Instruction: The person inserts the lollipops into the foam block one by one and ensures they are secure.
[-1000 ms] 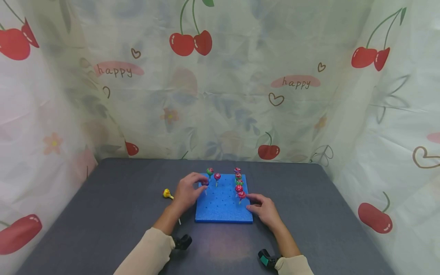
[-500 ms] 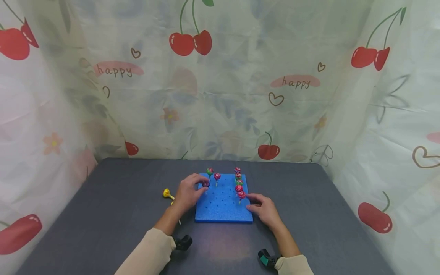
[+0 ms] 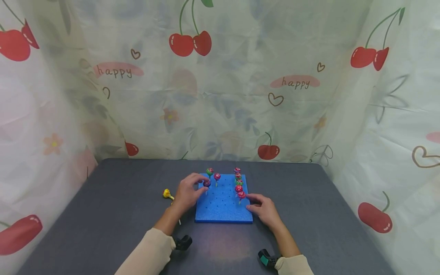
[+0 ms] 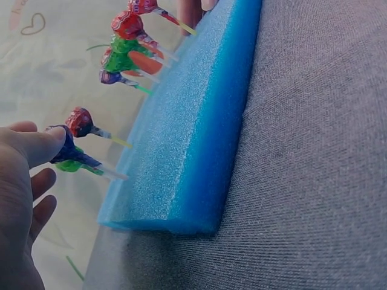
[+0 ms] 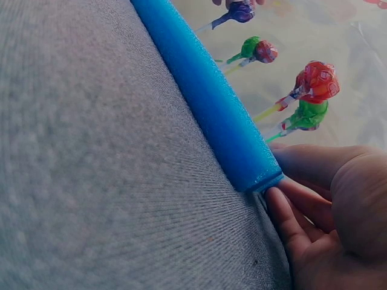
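A blue foam board (image 3: 220,212) with rows of small holes lies on the table. My left hand (image 3: 187,193) pinches a purple-wrapped lollipop (image 3: 206,184) at its head, thumb in front; its white stick (image 4: 113,172) meets the board near the left edge. Behind it stand a green and red lollipop (image 3: 210,171) and a red one (image 3: 217,176). Several lollipops, the nearest a red one (image 3: 242,195), line the board's right side. My right hand (image 3: 265,210) grips the board's right edge between thumb and fingers, beside that row.
Left of the board, a yellow lollipop (image 3: 167,193) lies on the dark grey table (image 3: 130,202). Another stick shows partly under the left forearm. A cherry-patterned curtain (image 3: 223,114) hangs behind the table and along both sides.
The purple lollipop has shifted slightly to the right in my left fingers, and more of its head shows. The right hand and the board have stayed in place.
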### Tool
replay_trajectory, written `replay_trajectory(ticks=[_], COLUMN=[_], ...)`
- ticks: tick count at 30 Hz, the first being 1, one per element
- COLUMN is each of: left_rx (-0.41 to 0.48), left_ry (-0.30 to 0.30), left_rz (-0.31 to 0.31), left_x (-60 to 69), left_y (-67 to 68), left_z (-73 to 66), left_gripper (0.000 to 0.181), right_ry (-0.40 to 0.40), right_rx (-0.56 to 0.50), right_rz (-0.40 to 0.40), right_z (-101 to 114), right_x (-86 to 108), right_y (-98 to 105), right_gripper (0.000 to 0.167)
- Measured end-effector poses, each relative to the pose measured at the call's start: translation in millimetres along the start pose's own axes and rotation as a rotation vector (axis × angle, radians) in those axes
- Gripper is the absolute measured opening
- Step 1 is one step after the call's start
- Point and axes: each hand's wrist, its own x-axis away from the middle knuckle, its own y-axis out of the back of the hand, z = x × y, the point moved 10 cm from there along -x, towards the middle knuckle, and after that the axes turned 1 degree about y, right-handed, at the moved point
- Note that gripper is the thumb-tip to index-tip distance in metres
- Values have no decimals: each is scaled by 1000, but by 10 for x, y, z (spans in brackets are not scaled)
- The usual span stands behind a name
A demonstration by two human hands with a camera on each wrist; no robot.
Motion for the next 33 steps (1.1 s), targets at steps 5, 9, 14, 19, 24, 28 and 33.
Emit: replay_trajectory(ticks=[5,9,14,19,24,28,33], left_rx=[-20,-22,-31,-31,-39,-51,-86], left_ry=[-5,-9,2,0,8,24,43], left_rz=[4,1,-3,-16,-12,-7,16], left_x=[3,7,11,18,28,36,28], left_y=[2,7,10,42,54,47,3], left_z=[-2,-2,21,23,38,58,72], left_gripper=[21,21,21,25,26,26,28], right_ry=[0,-1,-5,-6,-5,-10,-7], right_rx=[4,5,8,7,9,7,8], right_rz=[1,-1,-2,-2,-2,-2,-3], right_z=[-1,-4,-3,-11,-15,-21,-16], right_x=[-3,-8,-10,-9,-8,-10,-11], right_y=[-5,-8,-7,-4,-5,-7,-12], right_gripper=[34,34,34,34,35,35,35])
